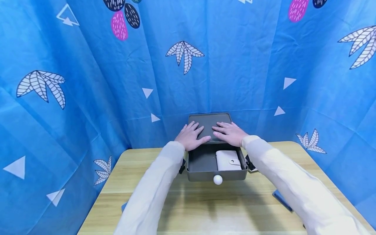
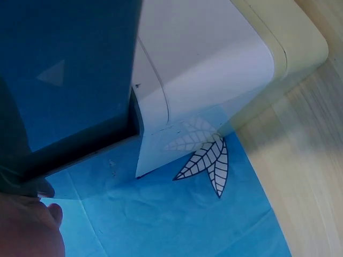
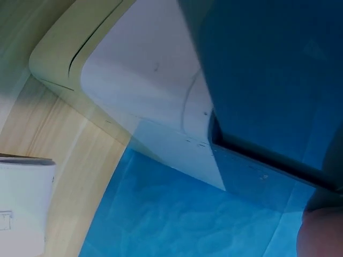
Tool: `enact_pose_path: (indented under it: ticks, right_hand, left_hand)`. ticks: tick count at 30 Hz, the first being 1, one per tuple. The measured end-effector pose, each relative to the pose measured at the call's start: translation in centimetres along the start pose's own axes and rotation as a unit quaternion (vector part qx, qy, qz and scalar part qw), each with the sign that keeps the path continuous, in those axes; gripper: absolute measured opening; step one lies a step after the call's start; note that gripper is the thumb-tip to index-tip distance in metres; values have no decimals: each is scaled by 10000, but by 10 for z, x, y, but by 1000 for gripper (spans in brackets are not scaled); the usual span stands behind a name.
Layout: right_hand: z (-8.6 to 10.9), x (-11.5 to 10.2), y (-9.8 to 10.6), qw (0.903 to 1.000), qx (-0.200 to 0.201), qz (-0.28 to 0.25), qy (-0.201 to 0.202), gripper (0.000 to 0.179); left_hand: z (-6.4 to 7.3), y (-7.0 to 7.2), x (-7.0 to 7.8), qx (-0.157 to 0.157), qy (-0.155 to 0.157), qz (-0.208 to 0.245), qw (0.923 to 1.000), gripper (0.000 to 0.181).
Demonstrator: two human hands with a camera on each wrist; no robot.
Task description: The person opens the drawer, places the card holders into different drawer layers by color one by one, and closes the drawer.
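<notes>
I have both hands up on the grey box, and my fingers are straight and spread wide. My left hand point(image 1: 192, 136) lies on the left part of the flat grey top point(image 1: 208, 126). My right hand point(image 1: 229, 133) lies on the right part, with a gap of grey between my two hands. The top has a thin raised edge. Just below my hands, on the side near me, a grey drawer point(image 1: 202, 176) sticks out from under the top. Inside it, on the right, sits a white purse point(image 1: 225, 160) with a little strap and a round snap. The left part of the drawer floor shows dark grey. A round white knob point(image 1: 218, 180) is on the front of the drawer. Small dark things peek out on both sides of the box; I can't tell what they are. My pale sleeves point(image 1: 152, 189) reach over a light wood table point(image 1: 126, 176). A flat blue thing point(image 1: 282, 200) lies near my right sleeve, and a bit of blue shows beside my left one. Behind it all hangs a blue curtain point(image 1: 235, 81) with white leaves and triangles.
</notes>
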State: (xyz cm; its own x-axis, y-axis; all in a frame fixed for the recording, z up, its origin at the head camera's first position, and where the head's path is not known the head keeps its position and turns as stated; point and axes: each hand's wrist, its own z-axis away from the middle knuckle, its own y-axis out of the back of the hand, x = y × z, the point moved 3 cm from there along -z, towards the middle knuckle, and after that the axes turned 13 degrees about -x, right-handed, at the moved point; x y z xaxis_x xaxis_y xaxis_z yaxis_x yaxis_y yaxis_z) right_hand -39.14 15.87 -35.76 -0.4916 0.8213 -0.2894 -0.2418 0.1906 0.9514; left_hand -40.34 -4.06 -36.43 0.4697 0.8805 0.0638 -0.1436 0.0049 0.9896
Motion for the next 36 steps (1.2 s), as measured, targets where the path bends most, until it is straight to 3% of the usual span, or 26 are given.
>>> enact_pose_path:
  ticks: [11, 16, 23, 36]
  right_hand:
    - [11, 3, 14, 9962, -147, -858, -20, 67]
    - [25, 13, 23, 9950, 91, -999, 4, 66]
    - [43, 41, 23, 9891, 454, -1390, -178, 61]
    - [75, 95, 3, 9837, 558, -1596, -611, 63]
  left_hand:
    - [4, 2, 1, -149, -92, 189, 9997, 92]
    - [4, 2, 1, -224, -47, 289, 9993, 94]
    - [7, 2, 3, -159, -92, 231, 9996, 92]
    - [7, 0, 3, -99, -193, 308, 9993, 90]
